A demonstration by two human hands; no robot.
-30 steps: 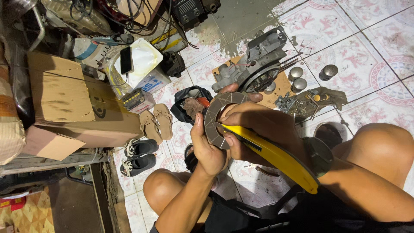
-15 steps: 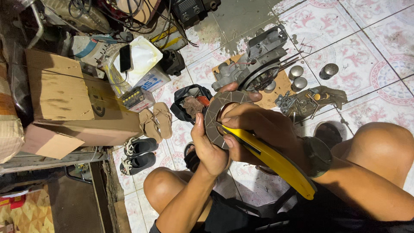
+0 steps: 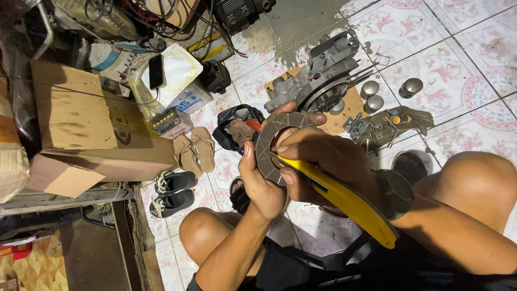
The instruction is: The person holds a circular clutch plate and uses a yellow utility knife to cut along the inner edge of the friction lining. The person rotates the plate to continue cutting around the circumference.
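Left hand [image 3: 261,183] clasped around edge of grey friction ring [image 3: 269,145]; right hand [image 3: 318,161] closed on yellow-handled cutter [image 3: 344,199], tip against ring. Beyond hands on tiled floor [image 3: 458,48]: cardboard box [image 3: 81,124], engine casing [image 3: 323,70], sandals [image 3: 195,150].

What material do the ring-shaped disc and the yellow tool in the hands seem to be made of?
Ring-shaped disc: probably a fibrous friction facing, matt grey-brown, with radial grooves splitting it into segments. Yellow tool: handle looks like glossy plastic, with a dark strip along it; its working tip is hidden behind the right hand. The left hand supports the disc's edge.
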